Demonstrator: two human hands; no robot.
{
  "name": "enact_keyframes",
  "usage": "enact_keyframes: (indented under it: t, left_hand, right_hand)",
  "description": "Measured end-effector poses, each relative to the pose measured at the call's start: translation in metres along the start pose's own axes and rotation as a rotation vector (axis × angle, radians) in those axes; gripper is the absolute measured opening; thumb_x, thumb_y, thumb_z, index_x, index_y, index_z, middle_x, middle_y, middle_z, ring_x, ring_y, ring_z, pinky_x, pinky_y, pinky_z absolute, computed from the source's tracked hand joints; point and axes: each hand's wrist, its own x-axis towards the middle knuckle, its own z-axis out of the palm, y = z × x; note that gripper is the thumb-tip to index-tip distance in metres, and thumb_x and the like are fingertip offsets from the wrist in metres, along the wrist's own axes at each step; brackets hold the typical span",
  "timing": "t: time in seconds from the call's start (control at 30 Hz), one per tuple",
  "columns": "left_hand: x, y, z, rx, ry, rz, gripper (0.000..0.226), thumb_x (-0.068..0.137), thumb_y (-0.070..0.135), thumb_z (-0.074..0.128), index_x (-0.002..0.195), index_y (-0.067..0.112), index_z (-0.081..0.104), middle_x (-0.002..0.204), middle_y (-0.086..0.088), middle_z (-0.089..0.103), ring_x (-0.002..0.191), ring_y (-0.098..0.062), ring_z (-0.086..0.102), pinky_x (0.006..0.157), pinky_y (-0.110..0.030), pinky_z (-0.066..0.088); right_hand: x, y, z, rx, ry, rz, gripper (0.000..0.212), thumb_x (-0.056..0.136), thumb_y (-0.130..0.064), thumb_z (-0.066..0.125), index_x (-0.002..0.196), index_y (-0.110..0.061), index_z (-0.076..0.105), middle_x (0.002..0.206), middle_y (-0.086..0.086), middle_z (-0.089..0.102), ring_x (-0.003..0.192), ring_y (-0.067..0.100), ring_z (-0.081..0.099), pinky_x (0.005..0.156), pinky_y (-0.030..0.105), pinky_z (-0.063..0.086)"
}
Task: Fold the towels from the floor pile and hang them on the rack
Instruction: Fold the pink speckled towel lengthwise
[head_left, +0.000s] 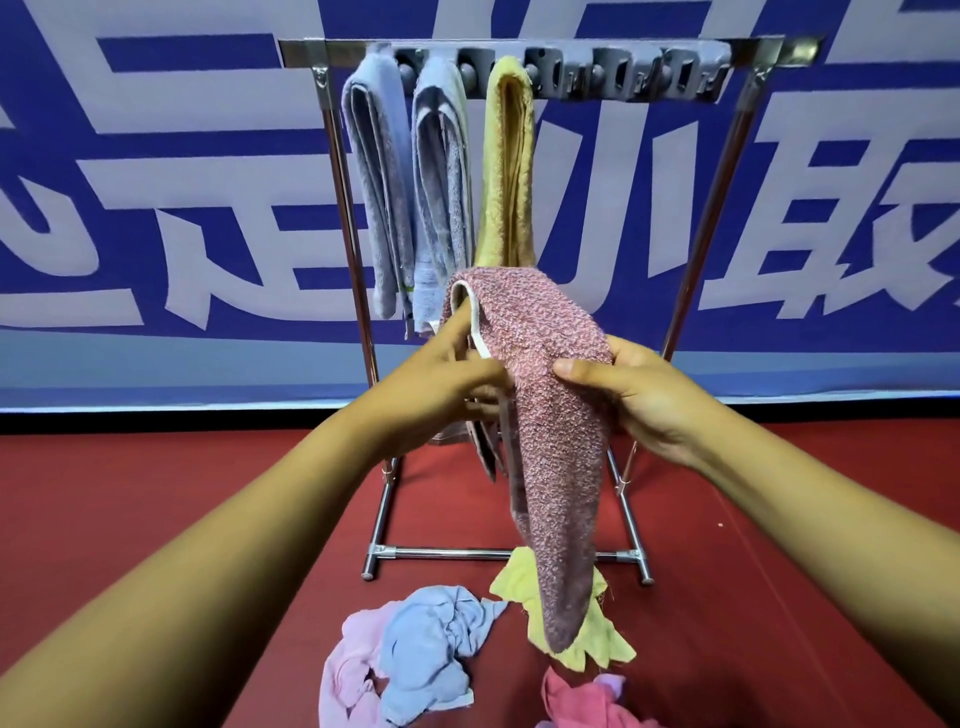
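In front of the steel-tube rack (696, 223), both hands gripped a nubbly pink towel (550, 415) folded into a long tapering strip, the left hand (441, 384) pinching its white-piped edge, the right hand (628, 395) clasping its side, above the crumpled floor pile (431, 654).

This looks like a staged recording or demonstration space, not a home. A large blue banner (156, 208) with big white characters covers the whole back wall. The red floor (156, 493) is plain and smooth. A free-standing metal rack (691, 249) stands directly on it, with loose towels (431, 644) lying in front.
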Motion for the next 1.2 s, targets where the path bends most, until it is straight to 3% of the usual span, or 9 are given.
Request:
enact_keyframes:
  t: [0.17, 0.4, 0.6, 0.67, 0.77, 0.9, 0.97, 1.07, 1.2]
  left_hand:
    - [0.000, -0.005, -0.005, 0.074, -0.011, 0.034, 0.069, 0.087, -0.014, 0.056, 0.140, 0.028, 0.039, 0.095, -0.023, 0.064, 0.084, -0.028, 0.065, 0.077, -0.035, 0.058]
    - [0.001, -0.003, 0.000, 0.079, 0.077, 0.075, 0.068, 0.082, -0.017, 0.061, 0.134, 0.025, 0.047, 0.065, -0.006, 0.067, 0.055, -0.010, 0.063, 0.054, -0.021, 0.052]
    - [0.004, -0.007, -0.002, 0.103, 0.150, 0.123, 0.064, 0.079, -0.016, 0.064, 0.125, 0.027, 0.054, 0.053, 0.000, 0.051, 0.049, -0.006, 0.046, 0.053, -0.020, 0.045]
    - [0.005, -0.009, -0.002, 0.112, 0.174, 0.135, 0.057, 0.081, -0.015, 0.063, 0.122, 0.025, 0.058, 0.052, 0.002, 0.041, 0.054, -0.011, 0.038, 0.061, -0.025, 0.042]
    - [0.005, -0.012, 0.000, 0.096, 0.173, 0.102, 0.036, 0.084, -0.010, 0.063, 0.111, 0.014, 0.063, 0.067, -0.014, 0.047, 0.070, -0.024, 0.045, 0.076, -0.045, 0.050]
    - [0.002, -0.015, 0.002, -0.013, 0.162, 0.020, 0.007, 0.094, 0.004, 0.056, 0.097, 0.006, 0.051, 0.051, 0.007, 0.054, 0.052, -0.007, 0.057, 0.086, -0.042, 0.054]
    - [0.000, -0.020, 0.002, -0.086, 0.159, 0.014, 0.009, 0.093, 0.010, 0.057, 0.099, 0.010, 0.050, 0.062, 0.000, 0.060, 0.063, -0.014, 0.060, 0.093, -0.046, 0.050]
    - [-0.004, -0.028, 0.002, -0.212, 0.133, 0.001, 0.017, 0.087, 0.021, 0.066, 0.091, 0.016, 0.051, 0.093, -0.018, 0.051, 0.090, -0.033, 0.045, 0.084, -0.041, 0.051]
    - [-0.008, -0.040, 0.001, -0.062, 0.096, -0.033, 0.035, 0.073, 0.020, 0.076, 0.097, 0.016, 0.052, 0.086, -0.002, 0.064, 0.091, -0.021, 0.062, 0.090, -0.036, 0.052]
  right_hand:
    - [-0.001, -0.002, -0.001, -0.063, 0.055, -0.006, 0.046, 0.061, -0.014, 0.076, 0.105, -0.011, 0.065, 0.102, 0.007, 0.073, 0.092, 0.019, 0.069, 0.080, 0.029, 0.054]
    - [-0.003, -0.007, 0.001, -0.127, 0.041, 0.006, 0.034, 0.063, -0.014, 0.076, 0.096, -0.012, 0.069, 0.097, 0.004, 0.075, 0.088, 0.017, 0.070, 0.080, 0.028, 0.055]
    - [-0.004, -0.009, 0.002, -0.133, -0.001, 0.031, 0.023, 0.074, -0.004, 0.071, 0.096, -0.009, 0.069, 0.093, 0.003, 0.075, 0.085, 0.014, 0.070, 0.078, 0.023, 0.056]
    - [-0.005, -0.008, 0.004, -0.173, -0.034, 0.038, 0.030, 0.068, -0.007, 0.075, 0.097, -0.010, 0.069, 0.097, 0.004, 0.074, 0.090, 0.017, 0.070, 0.082, 0.026, 0.056]
    - [-0.004, -0.006, 0.007, -0.214, -0.004, 0.010, 0.038, 0.061, -0.009, 0.078, 0.098, -0.012, 0.069, 0.100, 0.006, 0.074, 0.095, 0.020, 0.069, 0.088, 0.032, 0.054]
    - [-0.001, -0.006, 0.009, -0.110, 0.057, -0.034, 0.033, 0.071, -0.003, 0.073, 0.102, -0.011, 0.068, 0.099, 0.006, 0.074, 0.090, 0.018, 0.070, 0.079, 0.026, 0.056]
    - [0.000, -0.006, 0.008, -0.064, 0.047, -0.022, 0.036, 0.072, -0.003, 0.071, 0.108, -0.008, 0.067, 0.102, 0.009, 0.073, 0.092, 0.019, 0.069, 0.077, 0.025, 0.056]
    - [-0.001, -0.006, 0.006, -0.013, 0.032, 0.023, 0.036, 0.079, -0.002, 0.066, 0.115, -0.004, 0.064, 0.109, 0.015, 0.070, 0.095, 0.023, 0.068, 0.079, 0.028, 0.057]
    - [-0.001, -0.005, 0.005, 0.044, 0.002, 0.049, 0.029, 0.087, 0.000, 0.058, 0.116, -0.002, 0.062, 0.108, 0.018, 0.069, 0.093, 0.026, 0.067, 0.081, 0.031, 0.057]
